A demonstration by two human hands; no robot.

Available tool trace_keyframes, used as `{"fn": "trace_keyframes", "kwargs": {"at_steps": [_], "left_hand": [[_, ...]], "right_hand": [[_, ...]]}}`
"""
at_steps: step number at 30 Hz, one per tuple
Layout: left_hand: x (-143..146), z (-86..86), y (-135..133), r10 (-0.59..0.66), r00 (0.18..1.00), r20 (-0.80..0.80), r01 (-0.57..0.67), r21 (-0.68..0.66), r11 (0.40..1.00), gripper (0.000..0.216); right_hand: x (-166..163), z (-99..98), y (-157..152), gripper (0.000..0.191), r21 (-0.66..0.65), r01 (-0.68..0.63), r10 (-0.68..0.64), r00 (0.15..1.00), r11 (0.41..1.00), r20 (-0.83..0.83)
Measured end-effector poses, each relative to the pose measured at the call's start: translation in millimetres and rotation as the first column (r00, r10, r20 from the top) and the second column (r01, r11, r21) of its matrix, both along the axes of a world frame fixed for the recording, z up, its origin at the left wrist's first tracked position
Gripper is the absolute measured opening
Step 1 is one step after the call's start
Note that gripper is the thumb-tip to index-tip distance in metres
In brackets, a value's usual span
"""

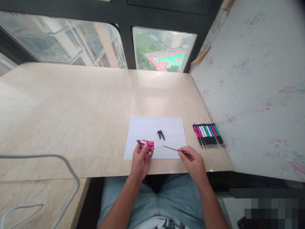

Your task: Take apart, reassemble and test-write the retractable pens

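Beige marbled tabletop [71,105]. A white sheet of paper [143,130] lies near the front edge, right of centre. A row of pens [208,135] lies side by side near the right edge. A white cable [35,155] loops across the front left corner.

left hand [141,157] grips pink pen barrel [145,142] over paper sheet [154,137] | right hand [194,163] pinches thin black refill [171,148] — tip aimed at barrel | two black pen parts [161,134] on sheet | row of pens [208,135] right, near wall — marble table [71,111]
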State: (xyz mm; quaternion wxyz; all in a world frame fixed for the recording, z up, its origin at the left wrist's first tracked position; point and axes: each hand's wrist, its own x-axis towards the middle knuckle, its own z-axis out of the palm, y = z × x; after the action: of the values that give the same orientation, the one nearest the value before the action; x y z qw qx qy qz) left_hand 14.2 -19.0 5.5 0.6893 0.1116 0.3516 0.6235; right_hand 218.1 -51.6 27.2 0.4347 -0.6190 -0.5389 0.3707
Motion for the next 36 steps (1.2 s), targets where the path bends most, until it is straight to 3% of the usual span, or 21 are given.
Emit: {"fn": "trace_keyframes", "kwargs": {"at_steps": [6, 13, 20, 27, 33, 36], "left_hand": [[3, -0.6, -1, -0.002, 0.998, -0.070, 0.005, 0.037, 0.999, 0.020], [7, 3.8, -4, -0.091, 0.964, -0.248, 0.116, 0.089, 0.989, 0.018], [5, 0.5, -1, -0.132, 0.964, -0.233, 0.152, 0.068, 0.986, 0.017], [3, -0.8, 2, -0.155, 0.972, -0.179, 0.166, 0.049, 0.985, 0.019], [1, -0.2, 5, -0.139, 0.985, -0.103, 0.138, -0.016, 0.990, 0.023], [-1, -1.9, 6, -0.130, 0.989, -0.068, 0.128, -0.032, 0.991, 0.023]], "right_hand": [[-3, 4.1, 3, 0.010, 0.106, -0.047, 0.041, 0.998, 0.993, 0.052], [-23, 17.1, 6, 0.009, 0.165, -0.105, 0.085, 0.988, 0.981, 0.128], [-33, 20.2, 12, 0.022, 0.189, -0.046, 0.021, 0.991, 0.981, 0.134], [-40, 18.8, 22, 0.031, 0.184, -0.069, 0.046, 0.991, 0.981, 0.125], [-44, 20.7, 27, 0.034, 0.152, -0.089, 0.083, 0.996, 0.984, 0.041], [-43, 19.2, 28, 0.044, 0.119, -0.171, 0.183, 0.978, 0.978, -0.099]]}}
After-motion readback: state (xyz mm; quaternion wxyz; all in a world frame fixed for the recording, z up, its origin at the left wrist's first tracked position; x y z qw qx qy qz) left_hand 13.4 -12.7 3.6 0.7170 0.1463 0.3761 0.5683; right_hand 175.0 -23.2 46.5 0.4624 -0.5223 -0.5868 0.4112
